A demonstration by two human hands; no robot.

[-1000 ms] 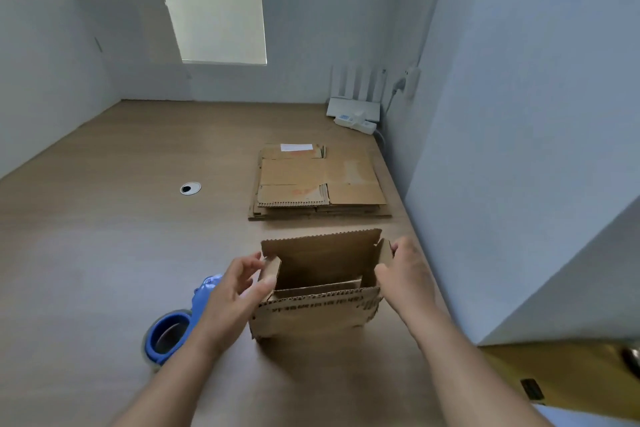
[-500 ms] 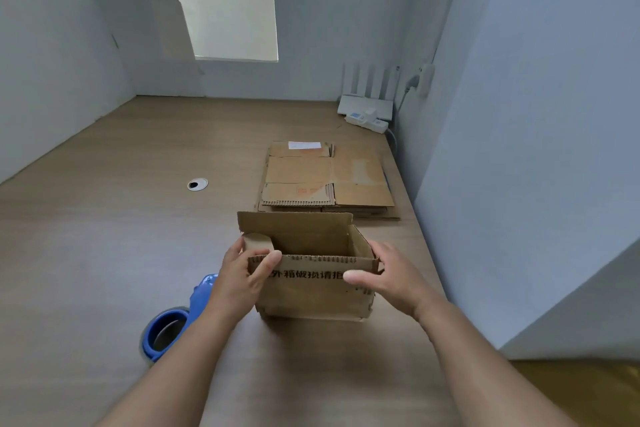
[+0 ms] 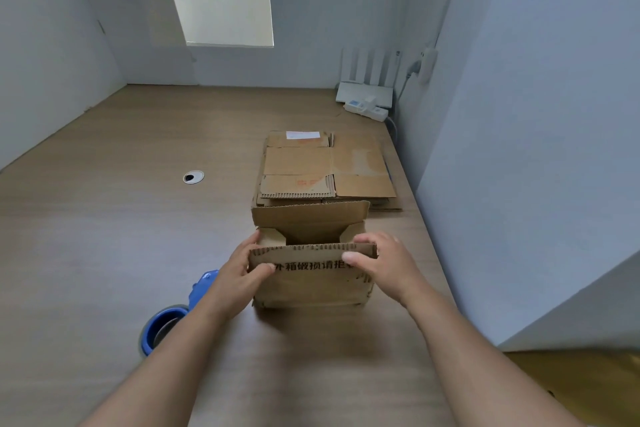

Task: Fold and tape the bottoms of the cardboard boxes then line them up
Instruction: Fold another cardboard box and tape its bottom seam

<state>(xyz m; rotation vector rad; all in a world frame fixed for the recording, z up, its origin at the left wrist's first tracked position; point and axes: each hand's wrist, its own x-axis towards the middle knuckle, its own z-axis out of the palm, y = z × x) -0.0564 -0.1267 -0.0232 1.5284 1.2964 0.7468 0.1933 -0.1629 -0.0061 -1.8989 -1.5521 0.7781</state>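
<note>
On the counter (image 3: 104, 253), just before the stack of flattened boxes (image 3: 325, 163), the cardboard box (image 3: 311, 284) now has both short flaps turned in. The left hand (image 3: 239, 274) and right hand (image 3: 384, 263) each keep a pinching grip on its near long flap (image 3: 311, 255). Closing and taping likely come next.

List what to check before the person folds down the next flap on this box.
1. Left hand pinches the cardboard box at its near flap: ok.
2. Right hand pinches the same flap's other end: ok.
3. Both side flaps folded inward: ok.
4. Far flap folded down: not ok, it stands upright.
5. Tape dispenser on the table beside the left forearm: ok.
6. Tape left on the roll: cannot tell.
</note>
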